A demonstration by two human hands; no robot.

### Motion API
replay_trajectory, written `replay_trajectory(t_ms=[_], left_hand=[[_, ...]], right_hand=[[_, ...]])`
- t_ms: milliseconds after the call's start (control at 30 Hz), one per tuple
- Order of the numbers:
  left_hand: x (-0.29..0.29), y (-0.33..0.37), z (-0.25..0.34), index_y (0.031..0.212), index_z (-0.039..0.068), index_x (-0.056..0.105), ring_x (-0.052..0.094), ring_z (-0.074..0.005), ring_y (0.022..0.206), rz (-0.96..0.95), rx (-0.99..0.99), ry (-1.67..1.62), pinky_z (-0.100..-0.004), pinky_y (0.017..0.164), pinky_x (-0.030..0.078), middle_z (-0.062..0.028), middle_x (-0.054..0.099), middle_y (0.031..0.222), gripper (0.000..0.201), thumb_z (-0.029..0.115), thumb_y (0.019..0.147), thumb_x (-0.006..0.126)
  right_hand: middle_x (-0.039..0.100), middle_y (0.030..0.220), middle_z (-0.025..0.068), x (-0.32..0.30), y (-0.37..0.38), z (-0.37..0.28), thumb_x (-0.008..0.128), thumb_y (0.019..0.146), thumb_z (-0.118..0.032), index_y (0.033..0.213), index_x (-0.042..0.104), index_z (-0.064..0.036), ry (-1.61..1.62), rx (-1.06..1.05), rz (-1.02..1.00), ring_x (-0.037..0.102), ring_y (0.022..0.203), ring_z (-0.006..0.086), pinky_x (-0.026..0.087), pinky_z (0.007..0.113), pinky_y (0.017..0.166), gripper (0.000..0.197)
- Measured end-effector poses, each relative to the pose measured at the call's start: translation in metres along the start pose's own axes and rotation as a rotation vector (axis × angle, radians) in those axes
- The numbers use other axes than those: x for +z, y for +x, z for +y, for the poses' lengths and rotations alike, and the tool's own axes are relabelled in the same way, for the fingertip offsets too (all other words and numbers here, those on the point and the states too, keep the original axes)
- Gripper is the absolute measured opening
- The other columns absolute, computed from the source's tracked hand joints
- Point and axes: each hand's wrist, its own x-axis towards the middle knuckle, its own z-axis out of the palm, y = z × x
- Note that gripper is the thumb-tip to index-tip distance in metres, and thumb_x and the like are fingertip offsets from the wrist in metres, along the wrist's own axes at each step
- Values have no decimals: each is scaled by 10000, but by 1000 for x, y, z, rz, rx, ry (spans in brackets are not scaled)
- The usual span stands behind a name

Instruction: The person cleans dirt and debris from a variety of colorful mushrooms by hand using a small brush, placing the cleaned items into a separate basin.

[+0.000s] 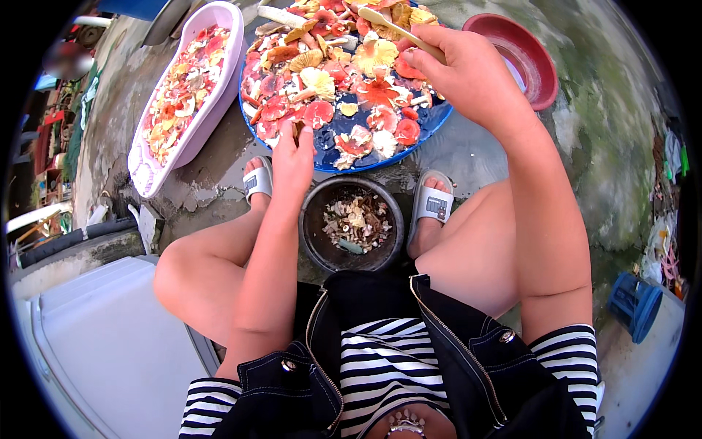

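A wide blue basin (431, 132) full of red and yellow mushrooms (376, 91), with water showing between them, lies in front of me. My left hand (294, 161) is at its near left rim, fingertips pinched on a small mushroom (297, 129) that they mostly hide. Over the right side of the basin my right hand (472, 77) grips a slim pale wooden stick (398, 31) with a rounded end, pointing left above the caps. Between my feet stands a dark round bowl (313, 245) holding mushroom scraps (357, 224).
To the left sits a pink oblong tub (194, 139) with more cut mushrooms. A red basin (542, 66) is at the far right of the blue one. A grey-white box (110, 344) lies at lower left, a blue bucket (635, 307) at right. The concrete floor (475, 157) looks wet.
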Motion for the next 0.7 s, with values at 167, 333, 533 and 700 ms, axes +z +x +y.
replay_trajectory(t_ms=[167,333,533,700], left_hand=[[-4,-85,-64,1161,64,587,599,-315,1026,-297,298,699,-409,915,470,-152,614,1120,300,161,887,657],[1,-82,-57,1237,152,659,617,-311,1129,-677,-119,782,-395,929,501,-125,651,1241,379,336,906,641],[5,-6,-53,1066,109,705,665,-310,894,-54,271,584,-416,789,523,-139,690,951,209,161,866,671],[13,46,-66,962,87,741,682,-304,870,-200,169,769,-405,781,523,-150,706,914,160,166,828,706]], right_hand=[[551,640,66,16,7,-10,624,934,-221,1046,666,0,-14,-29,-17,489,577,113,406,298,549,251],[683,815,162,36,11,-6,591,924,-271,1036,684,-71,-116,-36,-60,664,789,352,518,462,717,248],[685,831,172,47,16,-23,591,911,-270,1034,685,-81,-134,-90,-67,664,841,363,518,478,745,244],[684,849,188,52,22,-25,591,907,-278,1017,690,-78,-159,-126,-60,661,857,374,515,489,755,248]])
